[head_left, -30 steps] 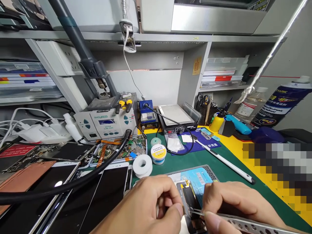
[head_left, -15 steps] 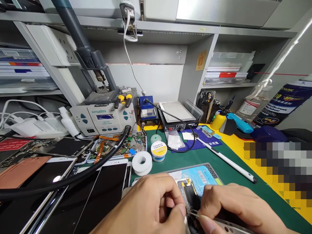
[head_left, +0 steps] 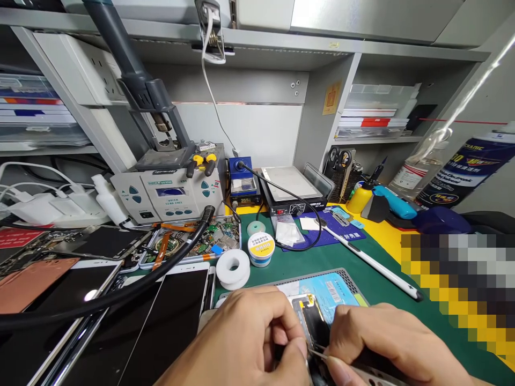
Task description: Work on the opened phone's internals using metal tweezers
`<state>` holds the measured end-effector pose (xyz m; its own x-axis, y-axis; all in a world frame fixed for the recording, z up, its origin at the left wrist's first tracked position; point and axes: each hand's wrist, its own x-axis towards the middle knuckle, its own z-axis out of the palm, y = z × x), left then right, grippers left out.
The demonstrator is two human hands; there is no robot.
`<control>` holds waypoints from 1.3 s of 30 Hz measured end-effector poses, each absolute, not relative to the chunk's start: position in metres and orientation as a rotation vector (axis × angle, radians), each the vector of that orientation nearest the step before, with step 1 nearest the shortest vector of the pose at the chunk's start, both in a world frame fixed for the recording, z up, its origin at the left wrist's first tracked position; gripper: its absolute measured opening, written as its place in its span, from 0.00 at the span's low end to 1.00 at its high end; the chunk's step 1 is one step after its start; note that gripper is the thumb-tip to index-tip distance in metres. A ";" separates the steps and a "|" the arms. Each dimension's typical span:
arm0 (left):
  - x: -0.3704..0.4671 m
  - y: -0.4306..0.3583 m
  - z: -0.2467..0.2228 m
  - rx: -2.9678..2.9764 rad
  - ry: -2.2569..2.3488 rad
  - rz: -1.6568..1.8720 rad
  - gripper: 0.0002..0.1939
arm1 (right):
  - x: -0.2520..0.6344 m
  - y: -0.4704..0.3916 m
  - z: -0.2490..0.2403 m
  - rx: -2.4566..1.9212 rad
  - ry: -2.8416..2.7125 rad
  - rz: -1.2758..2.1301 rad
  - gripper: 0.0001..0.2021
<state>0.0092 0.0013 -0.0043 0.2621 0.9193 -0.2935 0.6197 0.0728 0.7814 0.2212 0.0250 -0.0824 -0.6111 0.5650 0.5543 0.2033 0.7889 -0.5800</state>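
An opened phone with dark insides and a gold edge lies at the bottom centre, on a grey perforated pad next to a light blue battery. My left hand curls over the phone's left side, its thumb pressing beside the opened part. My right hand pinches metal tweezers, whose thin tips touch the phone's inner part just by my left thumb.
A white tape roll, a solder tin, a tray of circuit boards, a hot-air station with a black hose, several phones at left, a hotplate, a white pen tool and a spray can surround the green mat.
The view tilted slightly, so the bench sits a little higher. Both hands stay on the phone; the tweezer tips shifted a little lower, closer to my left thumb.
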 end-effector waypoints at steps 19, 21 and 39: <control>0.007 0.003 -0.010 1.660 1.419 0.425 0.09 | 0.220 0.022 -0.076 -0.558 -2.196 0.569 0.09; 0.008 0.003 -0.009 1.643 1.416 0.415 0.09 | 0.219 0.023 -0.073 -0.573 -2.189 0.532 0.10; 0.010 0.001 -0.006 1.563 1.473 0.408 0.10 | 0.216 0.021 -0.064 -0.629 -2.240 0.474 0.10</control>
